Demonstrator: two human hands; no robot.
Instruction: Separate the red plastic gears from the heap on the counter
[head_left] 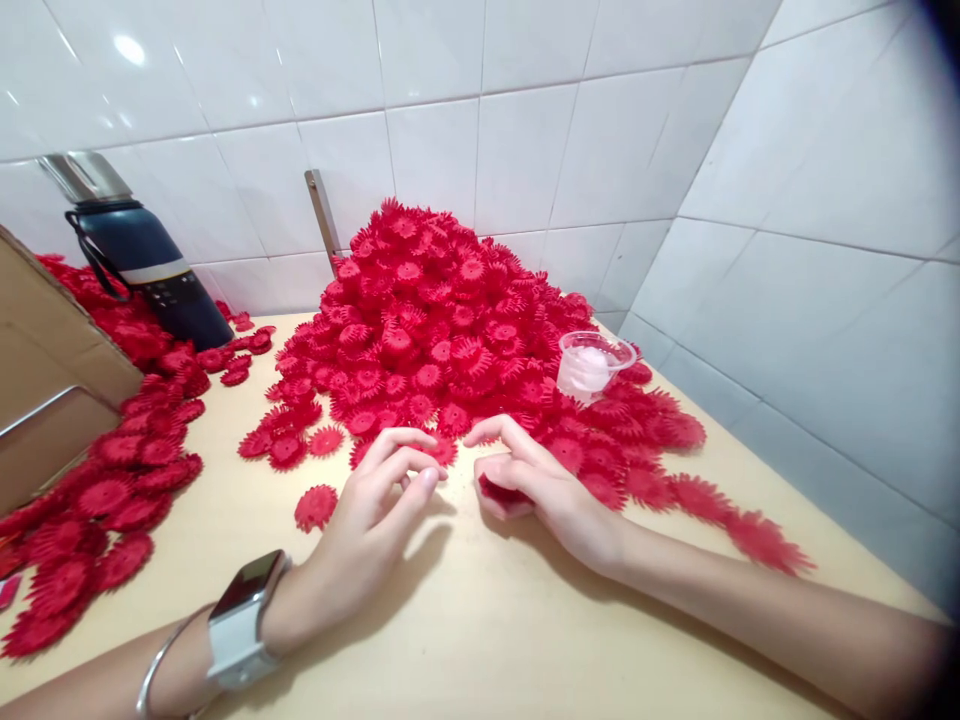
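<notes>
My right hand (551, 485) curls its fingers round a red petal piece (501, 488), of which only a dark red part shows between thumb and palm. Across from it, my left hand (394, 490) hovers over the table with fingers loosely bent and apart, holding nothing. Just beyond both hands rises a big heap of red fringed paper-like flower discs (427, 330). One loose red disc (316, 508) lies by the left hand. A clear plastic cup (592, 365) with something whitish inside stands on the heap's right slope.
A dark blue flask (161, 260) with a steel cap stands at the back left, near a cardboard box (52, 370). More red discs (105, 495) lie in a band along the left. A metal strip (321, 215) leans on the tiled wall (525, 150) behind the pale table (480, 640).
</notes>
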